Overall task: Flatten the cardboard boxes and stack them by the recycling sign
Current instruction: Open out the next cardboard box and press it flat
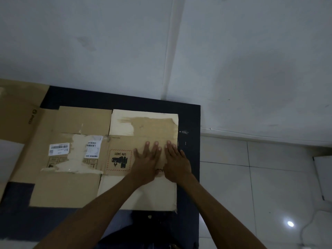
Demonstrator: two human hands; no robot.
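A flattened brown cardboard box (pixel 86 177) lies spread over a dark table (pixel 188 159). It carries white shipping labels, torn pale patches and a red-bordered "UN 3481" battery mark. My left hand (pixel 146 160) and my right hand (pixel 177 162) press flat on its right panel side by side, fingers straight and pointing away from me. A second brown cardboard piece (pixel 18 112) lies under it at the far left, reaching past the table's corner. No recycling sign shows in this view.
A pale wall rises right behind the table. White floor tiles (pixel 251 186) spread to the right, with a light glare near the bottom. A white object (pixel 323 177) stands at the right edge of the view.
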